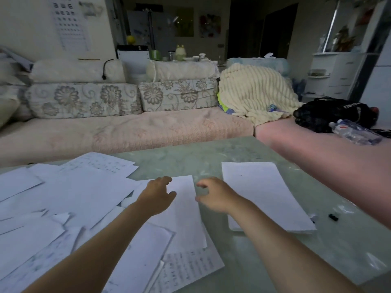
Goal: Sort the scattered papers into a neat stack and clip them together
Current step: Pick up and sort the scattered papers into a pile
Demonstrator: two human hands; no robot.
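Reaching: both hands over one sheet (186, 210) at counter (211, 157) centre
Left hand (156, 196): flat on sheet, fingers loose
Right hand (213, 195): fingers curled apart, at sheet's right edge
Papers (63, 199): scattered left
Stack (264, 195): right
Clip (333, 216): right of stack

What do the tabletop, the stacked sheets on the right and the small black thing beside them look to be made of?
Tabletop: probably glass or polished stone, pale green with marbled mottling and glossy glints.
Stacked sheets: plain white paper, matte, with thin layered edges at the near end.
Small black thing: too small to tell; dark and slightly shiny, perhaps a metal binder clip.
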